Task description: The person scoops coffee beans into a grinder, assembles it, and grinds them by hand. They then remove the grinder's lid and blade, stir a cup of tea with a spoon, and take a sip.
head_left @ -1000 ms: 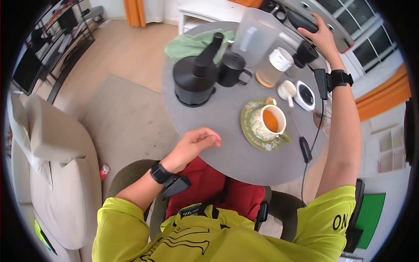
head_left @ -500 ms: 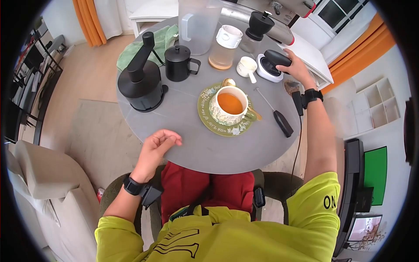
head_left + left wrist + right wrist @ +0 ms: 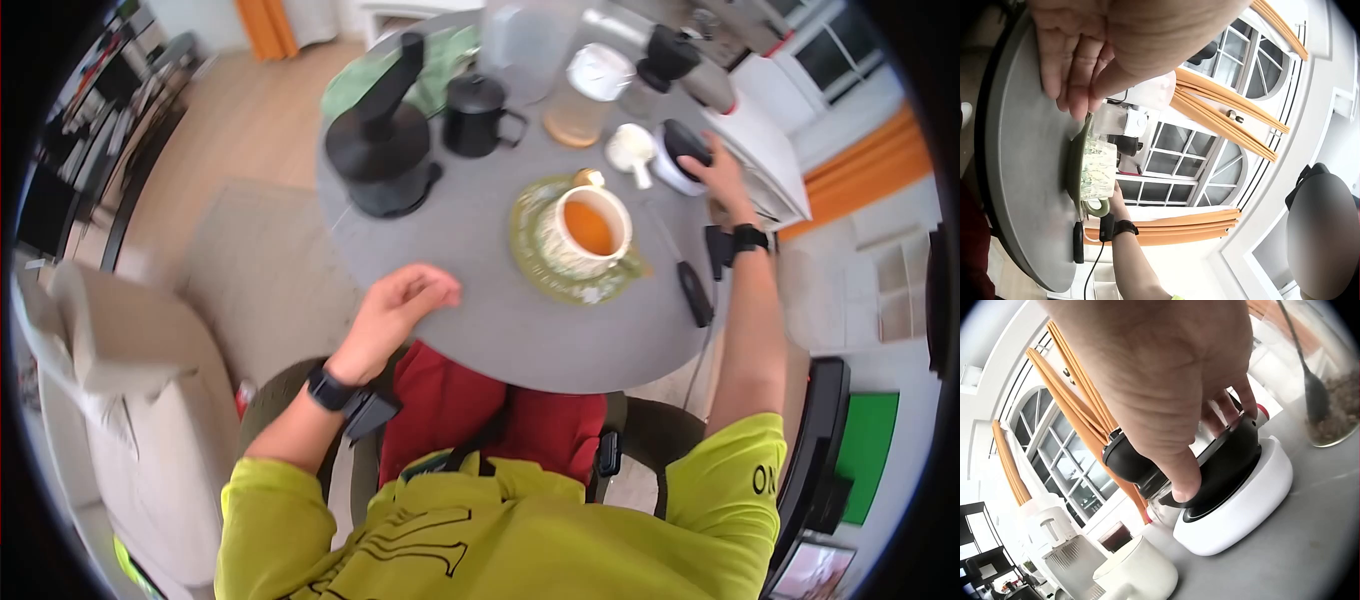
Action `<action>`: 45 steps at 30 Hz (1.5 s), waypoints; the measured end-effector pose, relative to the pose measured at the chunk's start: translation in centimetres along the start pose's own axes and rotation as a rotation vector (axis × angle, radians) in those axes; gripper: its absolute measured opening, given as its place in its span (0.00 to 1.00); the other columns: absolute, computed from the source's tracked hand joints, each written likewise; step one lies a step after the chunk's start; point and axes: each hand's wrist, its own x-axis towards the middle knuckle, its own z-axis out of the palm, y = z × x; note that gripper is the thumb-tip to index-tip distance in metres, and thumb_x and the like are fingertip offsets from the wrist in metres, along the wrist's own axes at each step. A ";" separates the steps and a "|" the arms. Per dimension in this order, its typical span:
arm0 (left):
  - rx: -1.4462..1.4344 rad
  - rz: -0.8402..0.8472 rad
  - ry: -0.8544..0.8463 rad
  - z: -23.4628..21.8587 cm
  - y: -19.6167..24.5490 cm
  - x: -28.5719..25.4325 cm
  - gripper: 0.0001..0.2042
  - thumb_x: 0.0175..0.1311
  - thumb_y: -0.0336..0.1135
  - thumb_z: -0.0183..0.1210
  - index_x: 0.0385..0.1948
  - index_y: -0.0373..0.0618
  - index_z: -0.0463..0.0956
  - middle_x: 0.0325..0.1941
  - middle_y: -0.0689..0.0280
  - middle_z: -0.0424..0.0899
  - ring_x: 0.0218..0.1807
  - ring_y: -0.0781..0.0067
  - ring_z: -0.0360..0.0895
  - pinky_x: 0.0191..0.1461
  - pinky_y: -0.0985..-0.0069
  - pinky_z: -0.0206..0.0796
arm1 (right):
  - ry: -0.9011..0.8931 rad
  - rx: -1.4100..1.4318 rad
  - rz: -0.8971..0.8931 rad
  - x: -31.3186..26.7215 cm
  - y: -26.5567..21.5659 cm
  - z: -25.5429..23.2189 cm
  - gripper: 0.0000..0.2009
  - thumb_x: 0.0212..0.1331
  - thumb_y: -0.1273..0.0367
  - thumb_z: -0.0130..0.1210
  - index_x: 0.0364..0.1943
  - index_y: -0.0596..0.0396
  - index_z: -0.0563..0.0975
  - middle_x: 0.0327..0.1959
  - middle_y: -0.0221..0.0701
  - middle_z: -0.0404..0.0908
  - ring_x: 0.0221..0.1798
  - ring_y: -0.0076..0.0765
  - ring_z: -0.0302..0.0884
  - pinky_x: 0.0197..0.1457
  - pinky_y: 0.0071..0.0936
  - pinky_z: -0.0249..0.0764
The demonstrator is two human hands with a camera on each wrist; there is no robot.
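My right hand grips a black, shallow oval dish, thumb on the near rim and fingers over the far side. Under the dish is a round white scale-like base with a black top; in the right wrist view the dish tilts close over it. A small white cup with a handle stands beside the base. Over the table's front edge, my left hand hangs loosely curled, holding nothing. Nearest it is a patterned cup of orange-brown liquid on a green saucer.
A black handheld whisk lies at the table's right. Across the back stand a black cranked device, a black lidded pot, a glass jar with a white top and a black-topped grinder. A spoon stands in a glass jar.
My right hand has brought the black dish down from the back, near the espresso machine, to the white base. The left hand stays by the front edge. The head view has shifted.
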 end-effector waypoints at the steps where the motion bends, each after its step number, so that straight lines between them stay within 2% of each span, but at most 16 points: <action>1: 0.006 0.013 -0.007 -0.1 -0.3 -0.2 0.08 0.73 0.31 0.52 0.44 0.38 0.77 0.45 0.66 0.82 0.49 0.78 0.78 0.61 0.78 0.67 | 0.019 0.077 0.049 -0.8 -0.6 0.1 0.41 0.50 0.55 0.69 0.67 0.59 0.66 0.59 0.52 0.76 0.63 0.50 0.74 0.65 0.37 0.68; 7: 0.019 0.016 0.000 -0.1 -0.1 -0.4 0.08 0.73 0.30 0.52 0.45 0.37 0.77 0.44 0.66 0.82 0.50 0.79 0.78 0.60 0.79 0.67 | 0.081 -0.181 -0.188 1.6 3.9 0.7 0.36 0.59 0.52 0.63 0.67 0.57 0.66 0.65 0.49 0.71 0.68 0.49 0.69 0.69 0.35 0.62; 10: 0.002 0.027 -0.034 -0.4 -0.2 -0.4 0.07 0.73 0.30 0.52 0.44 0.37 0.77 0.45 0.67 0.81 0.50 0.79 0.78 0.60 0.79 0.68 | 0.163 -0.068 -0.115 -0.5 0.2 -0.4 0.34 0.60 0.54 0.62 0.67 0.56 0.67 0.66 0.48 0.71 0.68 0.49 0.68 0.70 0.37 0.62; 12: 0.021 0.030 -0.023 -0.2 -0.2 -0.4 0.07 0.73 0.30 0.52 0.44 0.37 0.77 0.44 0.67 0.81 0.49 0.79 0.78 0.60 0.79 0.68 | 0.245 -0.035 -0.102 -3.0 -2.5 -0.7 0.29 0.62 0.58 0.62 0.65 0.56 0.69 0.59 0.45 0.76 0.62 0.44 0.74 0.65 0.36 0.68; 14: 0.036 0.044 -0.026 -0.1 -0.3 -0.4 0.07 0.73 0.30 0.52 0.44 0.37 0.77 0.44 0.66 0.81 0.49 0.79 0.78 0.60 0.79 0.68 | 0.296 0.321 -0.068 -5.6 -3.2 -1.1 0.24 0.64 0.62 0.61 0.62 0.55 0.72 0.49 0.37 0.80 0.52 0.33 0.78 0.57 0.29 0.73; 15: 0.055 0.057 -0.012 0.0 -0.3 -0.4 0.07 0.73 0.29 0.53 0.44 0.37 0.77 0.44 0.66 0.81 0.49 0.79 0.78 0.59 0.78 0.68 | 0.397 0.361 -0.059 -7.5 -4.5 -0.9 0.19 0.65 0.63 0.60 0.57 0.55 0.76 0.39 0.30 0.80 0.41 0.23 0.76 0.48 0.21 0.73; 17: 0.089 0.057 0.005 0.4 0.0 -0.5 0.07 0.73 0.29 0.52 0.43 0.38 0.77 0.43 0.67 0.82 0.48 0.79 0.77 0.59 0.79 0.67 | 0.380 0.670 0.043 -12.1 -8.4 -1.0 0.13 0.67 0.64 0.58 0.50 0.57 0.79 0.29 0.25 0.77 0.31 0.17 0.71 0.36 0.16 0.67; 21: 0.144 0.037 0.039 0.8 0.1 -0.3 0.07 0.73 0.30 0.52 0.43 0.39 0.78 0.41 0.67 0.82 0.47 0.80 0.77 0.58 0.79 0.67 | 0.321 1.025 0.257 -18.8 -10.5 1.0 0.11 0.71 0.64 0.52 0.42 0.57 0.79 0.20 0.21 0.70 0.22 0.14 0.62 0.26 0.14 0.55; 26: 0.229 0.013 0.081 1.6 0.1 -0.1 0.08 0.73 0.33 0.52 0.43 0.40 0.78 0.40 0.68 0.82 0.47 0.80 0.77 0.59 0.80 0.66 | 0.308 1.200 0.354 -22.7 -9.7 4.3 0.12 0.72 0.64 0.51 0.37 0.57 0.80 0.19 0.19 0.68 0.22 0.13 0.59 0.26 0.14 0.51; 34: 0.178 0.084 0.238 4.1 -0.5 1.5 0.11 0.75 0.36 0.51 0.44 0.39 0.78 0.42 0.67 0.82 0.46 0.81 0.78 0.57 0.81 0.67 | 0.194 1.102 0.301 -23.5 -10.6 4.7 0.10 0.71 0.65 0.53 0.37 0.57 0.80 0.20 0.18 0.67 0.23 0.11 0.59 0.26 0.14 0.50; 38: 0.142 0.183 0.351 5.9 -1.3 2.9 0.13 0.76 0.41 0.50 0.39 0.41 0.78 0.33 0.69 0.81 0.40 0.81 0.78 0.50 0.82 0.68 | 0.154 1.115 0.267 -23.4 -10.4 5.0 0.10 0.71 0.66 0.53 0.37 0.58 0.80 0.19 0.17 0.67 0.23 0.10 0.59 0.26 0.14 0.50; 39: 0.111 0.258 0.429 6.7 -1.4 3.5 0.16 0.76 0.43 0.49 0.29 0.44 0.76 0.24 0.73 0.75 0.30 0.83 0.73 0.39 0.84 0.64 | 0.158 1.113 0.274 -23.4 -10.4 5.0 0.10 0.71 0.66 0.53 0.37 0.58 0.80 0.19 0.17 0.67 0.23 0.10 0.59 0.26 0.14 0.49; 40: 0.118 0.267 0.442 6.6 -1.5 3.6 0.16 0.76 0.43 0.49 0.29 0.44 0.76 0.24 0.73 0.75 0.30 0.83 0.73 0.39 0.84 0.64 | 0.161 1.112 0.282 -23.4 -10.4 5.0 0.10 0.71 0.66 0.52 0.37 0.58 0.80 0.19 0.17 0.66 0.23 0.10 0.59 0.26 0.14 0.49; 42: 0.122 0.270 0.472 6.3 -1.8 3.8 0.20 0.76 0.45 0.50 0.20 0.48 0.69 0.17 0.76 0.67 0.22 0.85 0.63 0.28 0.84 0.56 | 0.153 1.122 0.274 -23.5 -10.4 5.0 0.10 0.71 0.66 0.52 0.36 0.58 0.80 0.19 0.17 0.66 0.23 0.10 0.59 0.26 0.14 0.49; 43: 0.139 0.308 0.525 6.7 -2.0 4.0 0.22 0.76 0.45 0.51 0.15 0.51 0.63 0.14 0.79 0.59 0.18 0.87 0.52 0.22 0.82 0.44 | 0.153 1.118 0.278 -23.5 -10.3 4.9 0.10 0.71 0.67 0.52 0.36 0.58 0.80 0.19 0.17 0.66 0.23 0.10 0.58 0.26 0.14 0.49; 45: 0.171 0.303 0.538 6.5 -2.2 3.7 0.22 0.76 0.44 0.51 0.15 0.52 0.63 0.14 0.79 0.59 0.17 0.88 0.51 0.22 0.82 0.42 | 0.144 1.121 0.259 -23.5 -10.3 4.8 0.10 0.71 0.67 0.52 0.36 0.58 0.80 0.19 0.17 0.66 0.23 0.10 0.58 0.26 0.14 0.49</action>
